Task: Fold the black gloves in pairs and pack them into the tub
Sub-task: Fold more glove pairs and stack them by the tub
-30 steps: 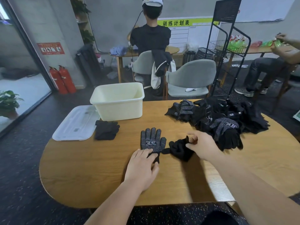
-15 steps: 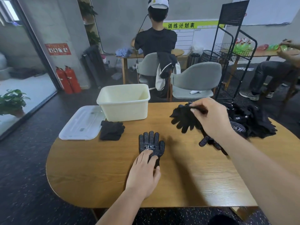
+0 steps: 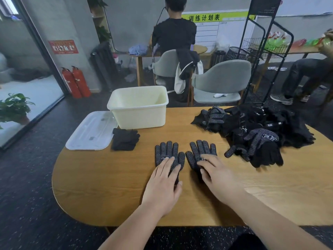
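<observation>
Lying flat on the wooden table [image 3: 108,186], two black gloves sit side by side w/ dotted palms up and fingers pointing away from the person, towards the tub [image 3: 138,112]: the left glove [image 3: 168,152] and the right glove [image 3: 200,150], very close, only a thin strip of table btw. their thumbs. The left hand [image 3: 163,188] rests on the lower part of the left glove, fingers straight and together, pressing it down, not curled round anything. The right hand [image 3: 219,175] rests on the lower part of the right glove, fingers spread and nearly straight over the white print; it also lies flat and grips nothing. Both cuffs are hidden under the hands. The cream tub stands at the far edge of the table, approx. beyond the left glove and well apart from it; its bottom is not visible. A clear lid [image 3: 91,131] lies flat just left of the tub. A folded pair [image 3: 124,138] of black gloves lies just beside the lid's right edge, in front of the tub. On the right side of the table is a big pile of loose gloves [image 3: 255,130], some dotted side up, near the right glove but not touching it.
</observation>
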Available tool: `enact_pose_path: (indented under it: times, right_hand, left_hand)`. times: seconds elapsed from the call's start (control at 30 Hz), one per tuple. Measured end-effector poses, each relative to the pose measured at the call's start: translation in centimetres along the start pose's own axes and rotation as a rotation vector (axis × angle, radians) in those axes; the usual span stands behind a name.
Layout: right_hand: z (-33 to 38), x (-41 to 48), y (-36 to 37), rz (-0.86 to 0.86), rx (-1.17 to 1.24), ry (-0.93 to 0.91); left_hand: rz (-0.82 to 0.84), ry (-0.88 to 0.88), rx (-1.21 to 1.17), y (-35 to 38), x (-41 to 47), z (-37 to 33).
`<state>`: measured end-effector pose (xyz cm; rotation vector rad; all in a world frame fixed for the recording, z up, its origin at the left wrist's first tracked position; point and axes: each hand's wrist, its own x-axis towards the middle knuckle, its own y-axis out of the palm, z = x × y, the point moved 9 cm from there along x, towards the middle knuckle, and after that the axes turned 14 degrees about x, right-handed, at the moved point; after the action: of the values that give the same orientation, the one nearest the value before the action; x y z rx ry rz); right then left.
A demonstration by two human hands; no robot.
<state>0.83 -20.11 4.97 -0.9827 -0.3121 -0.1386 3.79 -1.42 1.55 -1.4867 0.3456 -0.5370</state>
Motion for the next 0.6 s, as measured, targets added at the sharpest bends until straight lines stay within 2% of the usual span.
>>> enact_pose_path:
  times: [0.13,0.17,0.33,0.47,0.6]
  right_hand:
    - [-2.2,0.9,3.8,0.281,-0.165,0.22]
    - [-2.3,1.2,3.9,0.293,-0.187,0.238]
    - [-1.4,5.1,1.9,0.109,-0.212,0.231]
    - [-3.3,5.7,5.2,0.295,-0.264,0.309]
    - [-4.4,6.9,6.0,0.316,-0.253,0.314]
  left_hand:
    - [0.092,0.049,0.045,1.3,0.7,-0.3]
    - [0.103,0.054,0.062,1.4,0.8,-0.4]
    - [0.114,0.066,0.09,1.5,0.9,-0.5]
    - [0.118,0.06,0.077,1.4,0.9,-0.4]
    - [0.117,0.042,0.061,1.5,1.2,-0.2]
